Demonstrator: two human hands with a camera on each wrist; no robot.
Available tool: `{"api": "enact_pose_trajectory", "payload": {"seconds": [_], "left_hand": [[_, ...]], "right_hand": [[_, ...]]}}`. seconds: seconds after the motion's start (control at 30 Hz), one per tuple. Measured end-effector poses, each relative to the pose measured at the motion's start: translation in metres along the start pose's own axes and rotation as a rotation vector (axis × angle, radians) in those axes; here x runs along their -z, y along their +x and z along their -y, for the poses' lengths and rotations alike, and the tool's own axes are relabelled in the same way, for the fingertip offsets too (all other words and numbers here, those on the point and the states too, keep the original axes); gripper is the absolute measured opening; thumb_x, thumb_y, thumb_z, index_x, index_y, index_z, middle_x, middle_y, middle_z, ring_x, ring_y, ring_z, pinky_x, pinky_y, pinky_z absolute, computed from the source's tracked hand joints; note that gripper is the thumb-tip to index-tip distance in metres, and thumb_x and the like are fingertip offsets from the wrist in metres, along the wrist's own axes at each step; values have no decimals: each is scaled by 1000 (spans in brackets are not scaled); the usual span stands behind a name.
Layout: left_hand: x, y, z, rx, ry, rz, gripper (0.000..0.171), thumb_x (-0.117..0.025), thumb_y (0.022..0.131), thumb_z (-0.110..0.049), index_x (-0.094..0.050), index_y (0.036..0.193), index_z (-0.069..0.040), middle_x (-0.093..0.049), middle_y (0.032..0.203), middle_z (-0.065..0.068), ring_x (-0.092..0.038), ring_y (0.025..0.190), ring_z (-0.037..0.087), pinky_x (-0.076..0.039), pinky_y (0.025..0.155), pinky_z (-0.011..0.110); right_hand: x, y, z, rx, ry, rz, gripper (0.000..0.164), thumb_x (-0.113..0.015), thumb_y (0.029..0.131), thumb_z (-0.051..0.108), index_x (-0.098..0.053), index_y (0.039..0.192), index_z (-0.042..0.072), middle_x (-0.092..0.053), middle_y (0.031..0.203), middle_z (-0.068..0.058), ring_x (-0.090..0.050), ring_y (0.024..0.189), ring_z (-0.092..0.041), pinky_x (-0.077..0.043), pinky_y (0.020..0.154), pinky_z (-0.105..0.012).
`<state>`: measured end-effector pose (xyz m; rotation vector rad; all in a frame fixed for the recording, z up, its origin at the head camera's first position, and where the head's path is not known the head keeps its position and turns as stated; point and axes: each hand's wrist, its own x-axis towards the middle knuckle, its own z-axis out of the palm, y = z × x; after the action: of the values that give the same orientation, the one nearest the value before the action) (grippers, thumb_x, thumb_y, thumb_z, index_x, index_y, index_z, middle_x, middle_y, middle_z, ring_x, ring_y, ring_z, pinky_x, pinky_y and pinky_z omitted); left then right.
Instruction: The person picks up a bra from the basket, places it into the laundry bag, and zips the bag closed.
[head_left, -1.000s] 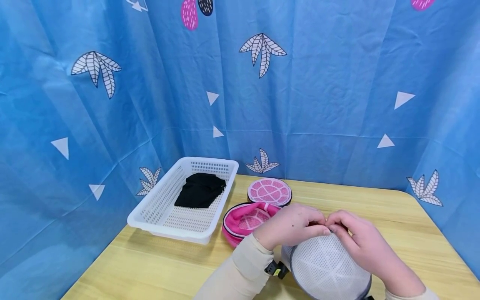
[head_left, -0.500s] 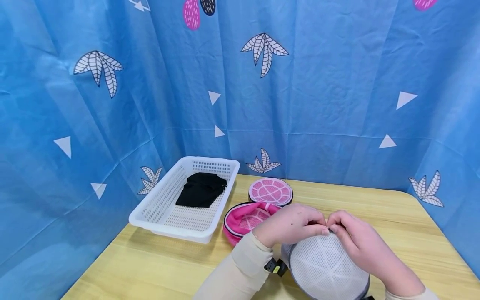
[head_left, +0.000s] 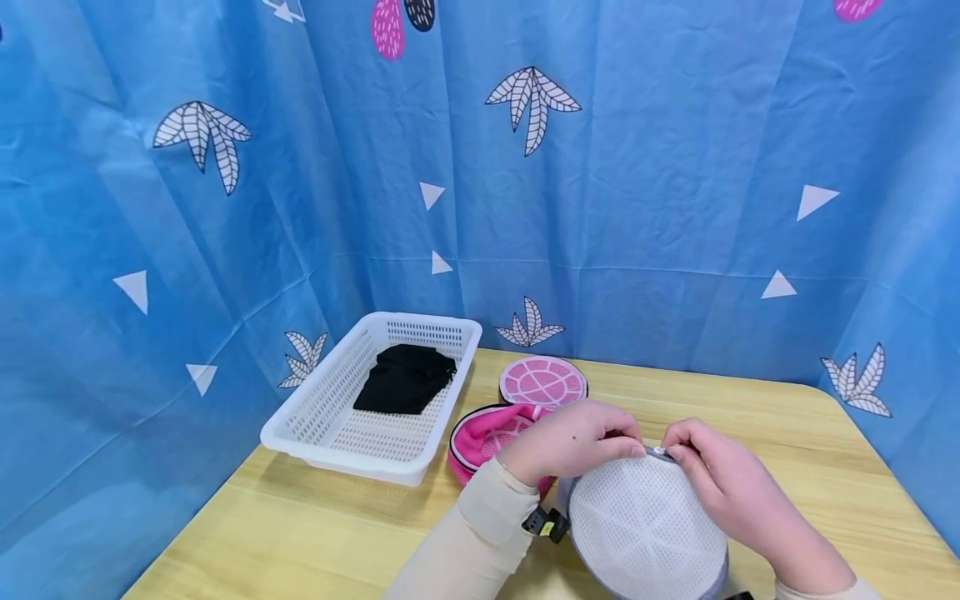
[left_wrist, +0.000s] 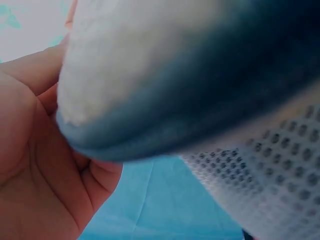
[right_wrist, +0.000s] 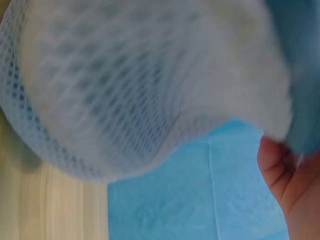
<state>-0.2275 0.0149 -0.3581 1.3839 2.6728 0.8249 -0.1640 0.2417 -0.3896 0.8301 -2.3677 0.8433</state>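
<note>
A round white mesh laundry bag (head_left: 648, 533) with grey trim is tilted up toward me at the table's front right. My left hand (head_left: 577, 442) pinches its grey top edge between thumb and fingers. Just to the right, my right hand (head_left: 720, 483) pinches the same edge, and a short strip of trim shows between the two. In the left wrist view the blurred dark trim (left_wrist: 165, 130) runs into the fingers. The right wrist view has the white mesh (right_wrist: 115, 85) close up, with part of the right hand at its edge.
Left of the hands sits a pink mesh bag (head_left: 472, 442), its top unzipped, partly behind the left forearm. A flat round pink bag (head_left: 543, 381) lies behind it. A white plastic basket (head_left: 341, 465) holds folded black cloth (head_left: 405, 379). Blue curtain (head_left: 660, 208) borders the wooden table (head_left: 292, 533).
My hands have drawn slightly apart, the left one moving left, and the grey edge now shows between them. The white bag has shifted a little left and its face has turned up.
</note>
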Motion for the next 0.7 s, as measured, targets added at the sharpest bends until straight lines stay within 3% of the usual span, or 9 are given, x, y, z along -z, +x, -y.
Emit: {"api": "enact_pose_trajectory", "payload": {"seconds": [0.13, 0.27, 0.47, 0.7], "left_hand": [[6, -4, 5, 21, -41, -45, 10, -67, 99, -30, -73, 100, -22, -62, 88, -19, -56, 79, -3, -46, 70, 12], [11, -6, 7, -5, -45, -70, 13, -65, 101, -30, -74, 101, -20, -63, 89, -19, -56, 81, -4, -46, 73, 10], [10, -6, 5, -2, -8, -60, 15, -64, 101, -31, -74, 103, -20, -62, 90, -19, -55, 81, -5, -45, 72, 9], [7, -5, -2, 23, -45, -26, 16, -66, 100, -31, -71, 113, -23, -62, 88, -16, -55, 77, -3, -46, 68, 12]], "right_hand": [[4, 0, -1, -52, -6, -26, 26, -58, 99, -5, -55, 101, 21, -55, 86, 13, -47, 66, -2, -40, 59, -22], [6, 0, -3, -85, -10, -38, 23, -57, 101, -2, -56, 100, 21, -57, 86, 12, -48, 65, -3, -40, 58, -23], [6, 0, -3, -110, -45, -99, 22, -62, 98, 0, -60, 99, 22, -60, 86, 12, -49, 64, -4, -38, 58, -20], [8, 1, -3, -121, -97, -171, 22, -68, 94, 0, -65, 99, 22, -61, 83, 10, -48, 64, -3, -37, 56, -17]]}}
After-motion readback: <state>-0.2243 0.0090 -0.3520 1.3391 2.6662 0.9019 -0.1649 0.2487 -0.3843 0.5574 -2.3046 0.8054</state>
